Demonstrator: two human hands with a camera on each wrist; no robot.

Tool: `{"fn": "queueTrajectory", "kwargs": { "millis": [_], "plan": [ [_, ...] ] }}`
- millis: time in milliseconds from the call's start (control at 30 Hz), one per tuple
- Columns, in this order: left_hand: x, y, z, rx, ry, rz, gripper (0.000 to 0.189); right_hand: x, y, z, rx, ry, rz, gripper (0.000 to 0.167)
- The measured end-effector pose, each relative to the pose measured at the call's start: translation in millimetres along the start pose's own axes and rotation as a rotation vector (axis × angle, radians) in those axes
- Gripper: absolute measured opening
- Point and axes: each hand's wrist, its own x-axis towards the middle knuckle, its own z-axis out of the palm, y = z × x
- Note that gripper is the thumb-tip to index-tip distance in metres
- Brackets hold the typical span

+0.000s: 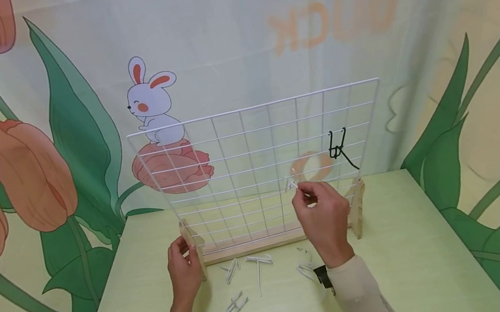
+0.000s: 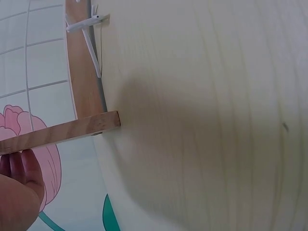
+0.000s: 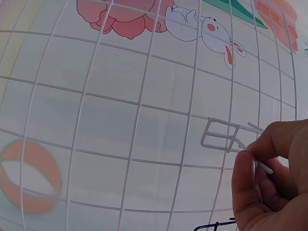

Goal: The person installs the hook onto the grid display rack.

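Note:
A white wire grid panel (image 1: 252,107) stands upright in a wooden stand (image 2: 62,134). My right hand (image 1: 322,215) pinches the stem of a white wire hook (image 3: 219,135) between thumb and forefinger. The hook's rectangular back frame overlaps the grid wires right of the middle in the right wrist view. At the panel's left end, my left hand (image 1: 184,274) holds the stand's wooden upright, its fingertips against the outer side. A black hook (image 1: 336,151) hangs on the grid's right part, above my right hand.
Several white hooks lie on the pale table (image 1: 411,261) before the stand: one hook (image 1: 231,270) by the left upright, a long-stemmed hook (image 1: 258,260) beside it, another hook (image 1: 237,304) nearer me. A printed curtain (image 1: 219,28) hangs behind.

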Motion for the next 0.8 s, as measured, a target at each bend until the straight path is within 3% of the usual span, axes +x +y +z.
{"fn": "queueTrajectory", "kwargs": {
  "millis": [300,800],
  "plan": [
    [-0.1,0.0,-0.4,-0.004,-0.008,-0.002,0.038,14.6,1,8,0.009,0.039,0.065,0.008],
    [-1.4,1.0,-2.5,0.0,-0.02,-0.006,0.038,21.7,0,21,0.009,0.08,0.158,0.01]
  ]
}}
